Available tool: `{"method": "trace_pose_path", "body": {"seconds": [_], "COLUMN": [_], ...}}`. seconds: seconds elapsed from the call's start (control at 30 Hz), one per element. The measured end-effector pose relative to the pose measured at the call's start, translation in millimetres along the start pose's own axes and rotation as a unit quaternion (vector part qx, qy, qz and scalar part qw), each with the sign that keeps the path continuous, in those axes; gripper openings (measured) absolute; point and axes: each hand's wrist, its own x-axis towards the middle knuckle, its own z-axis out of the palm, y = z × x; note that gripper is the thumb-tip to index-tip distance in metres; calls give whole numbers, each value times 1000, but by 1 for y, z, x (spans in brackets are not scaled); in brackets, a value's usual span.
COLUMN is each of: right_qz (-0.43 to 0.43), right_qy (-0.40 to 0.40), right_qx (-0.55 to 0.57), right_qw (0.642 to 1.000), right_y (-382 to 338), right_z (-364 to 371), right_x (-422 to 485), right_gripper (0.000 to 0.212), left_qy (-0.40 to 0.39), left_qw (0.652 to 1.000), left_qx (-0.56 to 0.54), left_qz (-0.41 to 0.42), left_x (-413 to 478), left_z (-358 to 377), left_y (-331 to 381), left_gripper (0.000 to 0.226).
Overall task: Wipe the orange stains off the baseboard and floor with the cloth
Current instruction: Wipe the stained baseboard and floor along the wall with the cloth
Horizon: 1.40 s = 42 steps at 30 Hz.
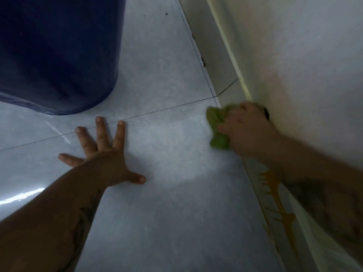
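My right hand [248,130] is shut on a bunched green cloth [217,127] and presses it where the grey tiled floor [167,173] meets the baseboard [220,61] on the right. Orange stains [275,193] run in drips down the baseboard nearer to me, below my right forearm, with small streaks along the floor edge. My left hand [106,154] lies flat on the floor with fingers spread, holding nothing.
A large dark blue drum [59,52] stands on the floor at the upper left, just beyond my left fingertips. The pale wall [304,65] rises on the right above the baseboard. Thin dark grout lines cross the tiles.
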Motion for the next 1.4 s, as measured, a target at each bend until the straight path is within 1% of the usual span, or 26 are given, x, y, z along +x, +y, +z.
{"method": "trace_pose_path", "body": {"seconds": [0.03,0.07,0.1,0.17,0.23,0.27,0.3,0.33,0.4,0.43,0.5,0.53,0.6,0.63,0.7,0.77,0.83,0.9,0.97,1.0,1.07,1.17,1.23,1.3,1.33,1.4], "right_qz": [-1,-8,-7,5,16,27,20,17,36,27,10,13,32,35,32,51,67,68,93,109,134,160,171,189,193,178], "right_qy": [-8,2,5,-16,-49,-35,-7,10,10,22,43,23,-40,-50,-41,-19,-6,-11,-84,-88,-75,-113,-114,-93,-105,-134], "right_qx": [22,42,62,92,53,28,13,-19,-98,-108,-67,-50,-39,-18,29,20,11,-5,-38,-67,-113,-159,-157,-116,-85,-46], "right_qw": [1000,999,998,996,997,999,1000,1000,994,994,997,998,998,998,998,998,998,998,991,988,982,968,966,971,972,974], "right_y": [-13,-21,-25,-17,-4,5,14,22,34,33,26,17,-10,-24,-50,-64,-67,-61,-48,-40,-23,-12,-21,-39,-50,-69], "right_z": [4,7,8,1,-16,-20,-26,-29,-29,-27,-17,-12,2,9,28,47,53,43,21,11,-7,-12,-7,7,14,27], "right_x": [-27,-45,-55,-39,0,24,47,69,97,99,76,54,0,-31,-91,-130,-134,-103,-54,-26,26,78,72,36,8,-45], "right_gripper": [26,23,24,25,23,26,33,35,17,13,16,18,31,35,31,23,27,38,51,50,48,66,68,72,72,65], "left_qy": [1,0,-2,-1,0,3,5,7,9,8,4,3,8,11,13,16,34,64,40,7,-51,-80,-91,-96,-99,-104], "left_qw": [1000,1000,1000,1000,1000,1000,1000,1000,1000,1000,1000,1000,1000,1000,1000,1000,999,998,998,998,998,997,995,995,995,994], "left_qx": [0,-1,-3,-6,-5,-5,-5,-4,-4,-3,0,1,-1,-1,-1,-2,-2,-6,-21,-31,-31,-12,-8,0,2,0], "left_qz": [1,2,4,7,6,6,7,8,11,12,12,12,9,9,10,8,11,27,46,52,32,-18,-27,-24,-24,-23], "left_x": [0,1,1,0,0,1,1,1,1,1,1,1,1,1,0,-2,-9,-22,-39,-47,-52,-38,-37,-40,-41,-41], "left_z": [0,0,0,0,-1,-1,0,1,1,1,1,2,2,2,3,3,5,15,41,58,87,97,93,92,92,90], "left_y": [0,-1,-1,-2,0,0,0,0,-1,-1,-2,-2,-2,-2,-2,-2,-1,12,37,51,74,87,87,86,86,87], "left_gripper": [159,159,160,161,161,161,161,161,160,160,159,159,159,159,158,159,158,152,149,149,155,163,164,163,162,161]}}
